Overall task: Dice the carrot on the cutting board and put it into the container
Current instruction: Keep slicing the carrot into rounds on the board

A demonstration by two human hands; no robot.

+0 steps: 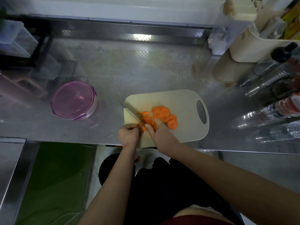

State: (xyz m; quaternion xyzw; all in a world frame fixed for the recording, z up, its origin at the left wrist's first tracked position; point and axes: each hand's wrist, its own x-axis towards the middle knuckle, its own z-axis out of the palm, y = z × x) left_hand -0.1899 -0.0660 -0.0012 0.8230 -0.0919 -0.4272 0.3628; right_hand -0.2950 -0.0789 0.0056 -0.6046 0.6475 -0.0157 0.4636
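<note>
Slicing, not yet dicing, is how we read it. Our right hand (159,135) grips the knife (134,113) by its handle, fingers wrapped round it, with the blade laid across the near-left part of the cutting board (183,127). Our left hand (129,135) sits just left of the blade, fingers (132,127) curled down and pinching the carrot (146,120). How much of it is left under them we cannot tell.

Cut rounds (164,115) lie in an overlapping heap mid-board, right of the blade. The container (73,99) stands well apart to the left on the desk (129,70), its purple lid (73,96) on.

Handling, as we judge it:
- The carrot is stiff and light, and its round stub is likely to roll, so we would pin it from above with fingertips tucked back.
- The thin rounds are probably damp, slide easily and snap if bent, so stacking them flat should suit strip cuts.
- Scooping dice with the blade or a cupped hand looks better than pinching.
- The lid must come off first.
</note>
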